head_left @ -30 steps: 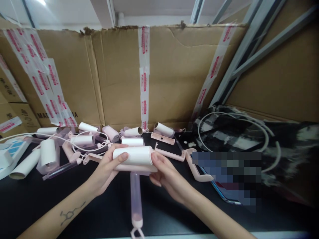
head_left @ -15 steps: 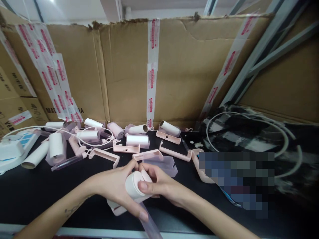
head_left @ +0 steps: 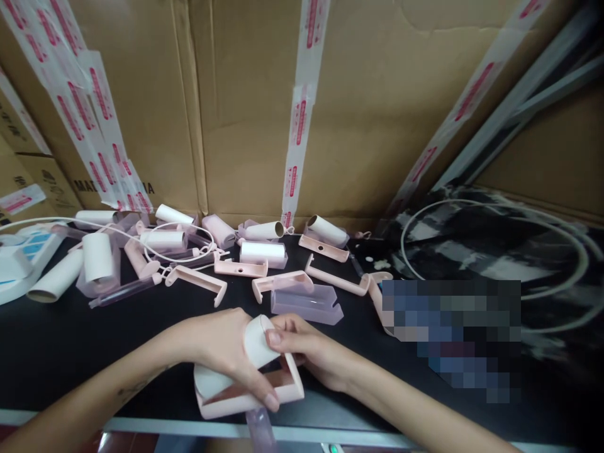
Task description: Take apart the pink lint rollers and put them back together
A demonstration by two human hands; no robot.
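Note:
A lint roller is in my hands near the front of the black table: a white sticky roll (head_left: 258, 343) sits slanted across a pale pink U-shaped holder (head_left: 250, 402). My left hand (head_left: 224, 349) wraps over the roll and holder, its thumb along the holder's near side. The fingers of my right hand (head_left: 306, 349) close on the roll's upper end, thumb on top, beside the holder's upright right end; its other fingertips are partly hidden. Below the holder a translucent purple handle (head_left: 261, 431) hangs down over the table edge.
Behind my hands lie several pink holders (head_left: 198, 283), white rolls (head_left: 262, 253) and translucent purple covers (head_left: 309, 305). A white cable (head_left: 179, 259) loops among them. A blurred-out object (head_left: 453, 333) lies right; a power strip (head_left: 28, 258) lies left. Tall cardboard (head_left: 245, 126) closes off the back.
The roll and holder have turned in my hands, so the holder's open side and right end now show. My right thumb has shifted on the roll's end. The view has tilted down.

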